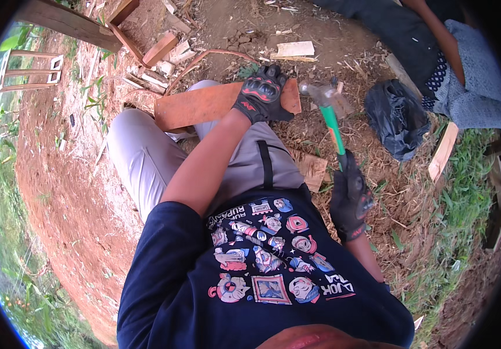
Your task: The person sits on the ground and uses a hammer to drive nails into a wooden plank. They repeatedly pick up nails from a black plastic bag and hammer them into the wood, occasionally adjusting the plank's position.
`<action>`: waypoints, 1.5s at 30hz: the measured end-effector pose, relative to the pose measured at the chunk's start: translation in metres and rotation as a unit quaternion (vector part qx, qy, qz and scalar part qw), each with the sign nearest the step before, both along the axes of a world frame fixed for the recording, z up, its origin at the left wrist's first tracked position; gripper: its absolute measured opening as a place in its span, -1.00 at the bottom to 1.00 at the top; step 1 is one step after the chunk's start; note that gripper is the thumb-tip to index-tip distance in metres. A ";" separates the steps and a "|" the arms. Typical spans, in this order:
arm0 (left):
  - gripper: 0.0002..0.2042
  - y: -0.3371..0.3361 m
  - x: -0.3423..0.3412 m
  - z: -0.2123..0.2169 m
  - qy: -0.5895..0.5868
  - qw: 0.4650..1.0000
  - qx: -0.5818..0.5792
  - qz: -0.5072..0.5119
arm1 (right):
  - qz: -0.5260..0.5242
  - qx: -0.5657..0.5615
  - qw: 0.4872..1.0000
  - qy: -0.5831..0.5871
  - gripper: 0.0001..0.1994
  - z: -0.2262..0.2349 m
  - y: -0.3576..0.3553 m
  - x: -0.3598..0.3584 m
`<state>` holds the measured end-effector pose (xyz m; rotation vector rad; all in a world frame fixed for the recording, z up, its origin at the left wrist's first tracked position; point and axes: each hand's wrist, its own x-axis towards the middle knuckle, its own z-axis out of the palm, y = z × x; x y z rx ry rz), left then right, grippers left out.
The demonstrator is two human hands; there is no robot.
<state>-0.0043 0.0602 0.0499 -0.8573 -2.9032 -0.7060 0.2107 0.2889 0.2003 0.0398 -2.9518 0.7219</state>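
Brown dirt [76, 203], left hand [260, 93] outstretched, fingers [272, 71] clasping board [198, 106], right hand [349, 200] clenched round hammer [331, 125]

White lettering [226, 212] stands on the dark shirt [262, 273], at the print's far left and near right; small red letters [248, 106] mark the left glove [261, 94] and right glove [352, 200].

Bare reddish-brown ground [70, 203] carries everything. At 11 o'clock lie a reddish wooden block [161, 49] and slim offcuts [154, 81]; between 12 and 1, a pale, flat wood piece [295, 49]. A crumpled black plastic bag [398, 119] sits at 2 o'clock. At 3, a pale wood strip [443, 151] rests beside green grass [468, 174]. A wooden frame [32, 72] occupies 10 o'clock.
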 end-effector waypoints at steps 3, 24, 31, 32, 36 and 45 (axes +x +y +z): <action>-0.12 0.005 -0.001 0.006 -0.039 0.999 0.002 -0.014 | 0.023 0.031 0.999 -0.028 -0.57 -0.038 0.012 0.005; -0.10 0.006 0.001 0.004 -0.029 0.999 0.026 -0.012 | -0.028 0.026 0.995 -0.097 -0.57 -0.026 -0.004 0.014; -0.05 -0.001 0.001 0.008 -0.016 1.000 0.020 0.005 | -0.012 -0.077 0.996 0.044 -0.57 -0.017 -0.005 0.009; -0.05 0.002 0.001 0.012 -0.026 0.999 0.019 0.003 | -0.019 -0.079 0.995 0.052 -0.56 -0.020 -0.005 0.010; -0.14 0.002 0.002 0.007 0.006 1.000 0.022 -0.005 | 0.029 0.055 0.996 -0.071 -0.57 -0.041 0.002 0.009; -0.16 -0.002 0.004 -0.005 0.020 1.000 0.005 -0.003 | -0.002 0.001 1.000 -0.012 -0.58 -0.034 -0.009 0.007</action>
